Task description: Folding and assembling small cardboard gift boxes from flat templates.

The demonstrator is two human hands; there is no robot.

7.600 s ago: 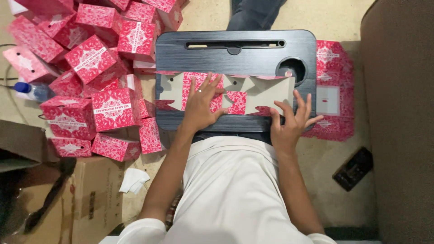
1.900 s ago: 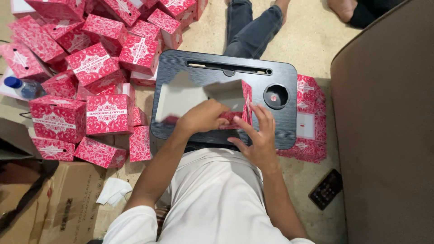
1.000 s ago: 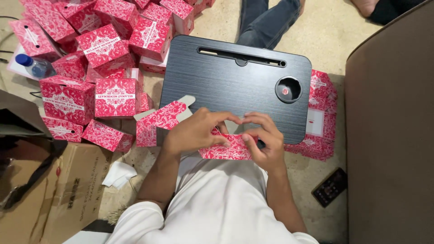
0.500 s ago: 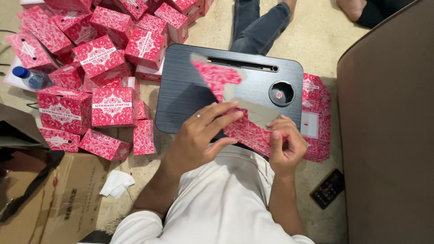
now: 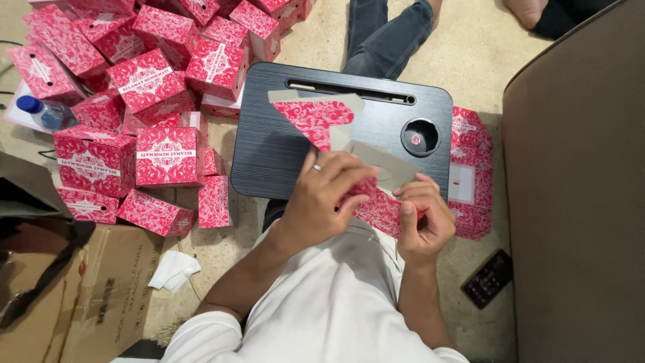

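A flat red-and-white patterned cardboard box blank (image 5: 316, 119) lies tilted across the black lap desk (image 5: 269, 151), its grey inner flaps showing. My left hand (image 5: 326, 202), with a ring on one finger, grips the blank's near middle. My right hand (image 5: 422, 218) pinches the blank's near right edge just off the desk's front edge. Both hands sit close together above my lap.
Several folded red boxes (image 5: 164, 156) are piled on the floor at left, beside a water bottle (image 5: 41, 113). More flat blanks (image 5: 470, 175) are stacked right of the desk. A phone (image 5: 488, 288) lies by a brown sofa (image 5: 578, 202). Another person's legs (image 5: 386, 33) are beyond the desk. Brown cartons (image 5: 80, 296) sit lower left.
The blank was lifted off the desk, folded near my lap, then opened out again across the desk. Both hands stay on its near end.
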